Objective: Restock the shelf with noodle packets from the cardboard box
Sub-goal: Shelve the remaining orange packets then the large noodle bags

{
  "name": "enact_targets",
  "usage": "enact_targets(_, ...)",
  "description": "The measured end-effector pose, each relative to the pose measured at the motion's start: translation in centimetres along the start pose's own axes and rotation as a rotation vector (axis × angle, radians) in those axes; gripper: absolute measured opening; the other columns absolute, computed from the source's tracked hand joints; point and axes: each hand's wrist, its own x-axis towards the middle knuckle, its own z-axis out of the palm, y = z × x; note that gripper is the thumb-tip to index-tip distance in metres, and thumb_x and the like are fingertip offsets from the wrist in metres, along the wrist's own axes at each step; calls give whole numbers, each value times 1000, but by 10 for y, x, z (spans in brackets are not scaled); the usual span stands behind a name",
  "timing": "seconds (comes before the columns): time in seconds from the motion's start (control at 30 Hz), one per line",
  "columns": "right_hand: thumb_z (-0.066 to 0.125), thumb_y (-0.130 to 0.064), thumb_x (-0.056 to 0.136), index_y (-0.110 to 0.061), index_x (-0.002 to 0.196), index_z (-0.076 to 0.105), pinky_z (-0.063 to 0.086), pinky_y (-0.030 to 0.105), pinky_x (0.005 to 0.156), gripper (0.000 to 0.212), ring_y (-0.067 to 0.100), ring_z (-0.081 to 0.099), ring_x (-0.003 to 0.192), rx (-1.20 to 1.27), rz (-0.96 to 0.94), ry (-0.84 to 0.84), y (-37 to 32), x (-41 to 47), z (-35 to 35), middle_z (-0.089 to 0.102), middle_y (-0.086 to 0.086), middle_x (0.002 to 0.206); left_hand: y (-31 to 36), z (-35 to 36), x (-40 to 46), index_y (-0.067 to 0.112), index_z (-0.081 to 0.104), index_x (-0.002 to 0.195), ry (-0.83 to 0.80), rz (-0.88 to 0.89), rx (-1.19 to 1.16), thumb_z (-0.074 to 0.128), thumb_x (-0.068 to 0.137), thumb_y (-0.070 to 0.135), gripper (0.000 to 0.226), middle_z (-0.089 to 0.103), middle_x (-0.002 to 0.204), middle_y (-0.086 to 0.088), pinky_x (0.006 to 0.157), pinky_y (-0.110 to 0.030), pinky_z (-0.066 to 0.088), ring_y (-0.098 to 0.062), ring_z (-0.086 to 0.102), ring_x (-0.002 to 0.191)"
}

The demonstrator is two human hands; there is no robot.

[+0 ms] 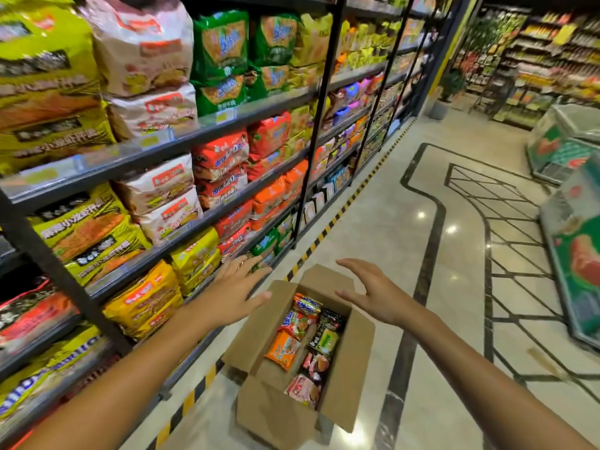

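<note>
Both hands spread wide over the carton, holding nothing.
Your left hand (pixel 237 289) and right hand (pixel 373 295) flank the open cardboard box (pixel 279 407) on the floor beside the shelf (pixel 181 237); its noodle packets (pixel 284 349) lie loose, so a hurried grab could spill them.

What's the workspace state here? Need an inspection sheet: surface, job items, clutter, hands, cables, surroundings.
Surface: glossy tiled floor with dark inlaid lines; yellow-black hazard strip along the shelf base.
Job's things: cardboard box on the floor, flaps open, loose noodle packets inside; shelf beside it already packed with noodle multipacks.
Clutter: nothing seen.
Hands: left hand open, above the box's shelf-side flap; right hand open, above the aisle-side flap; neither holds anything.
Cables: nothing seen.
Surroundings: chest freezers across the aisle, more stocked shelving beyond, a potted plant at the far end.
</note>
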Motion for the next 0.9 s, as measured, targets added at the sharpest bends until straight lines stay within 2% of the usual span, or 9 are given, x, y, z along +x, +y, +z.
enact_targets(0.13,49,-62,94,-32,152,30,27,38,119,68,16,25,146,24,-18,-47,30,30,8,32,-7,158,0,12,28,37,22,154,-29,-24,-25,26,95,66,66,5,165,8,121,-47,5,-24,-1,152)
enact_targets(0.27,51,-59,94,-33,153,29,26,37,119,67,16,24,146,42,-54,-106,67,64,12,31,-7,159,3,28,53,37,19,155,-47,-96,-29,28,97,65,64,5,165,5,121,-46,6,-24,-1,152)
enact_targets(0.33,51,-58,95,-34,153,29,26,38,120,67,16,22,147,46,-92,-135,86,80,14,30,-7,160,14,36,66,35,19,155,-58,-148,-36,22,94,69,70,7,165,2,121,-44,7,-25,1,152)
enact_targets(0.43,53,-58,95,-36,152,29,26,42,121,65,17,19,149,75,-151,-208,116,104,16,29,-5,160,43,52,83,33,21,155,-87,-226,-58,3,77,77,91,9,165,1,121,-42,8,-25,5,151)
enact_targets(0.57,53,-58,94,-35,152,30,28,42,120,66,14,22,148,88,-248,-281,163,132,13,30,-8,159,78,78,109,33,23,155,-96,-325,-96,-5,71,82,101,12,164,3,121,-43,6,-24,6,151)
enact_targets(0.7,52,-61,92,-34,152,31,29,40,119,69,16,24,148,108,-312,-392,199,155,11,32,-6,158,110,97,124,32,25,154,-79,-467,-167,-4,71,84,101,12,164,3,121,-41,8,-25,7,151)
enact_targets(0.83,53,-66,90,-39,149,33,34,44,116,68,17,27,146,130,-354,-508,214,178,24,34,-7,157,130,119,123,28,28,153,-46,-560,-222,-15,64,90,117,16,163,2,121,-41,14,-24,12,150)
enact_targets(0.9,55,-62,91,-37,151,32,31,42,118,68,15,25,148,154,-359,-559,212,187,34,31,-6,160,133,131,123,29,26,154,-47,-606,-268,-8,69,88,109,17,164,2,121,-40,13,-24,12,150)
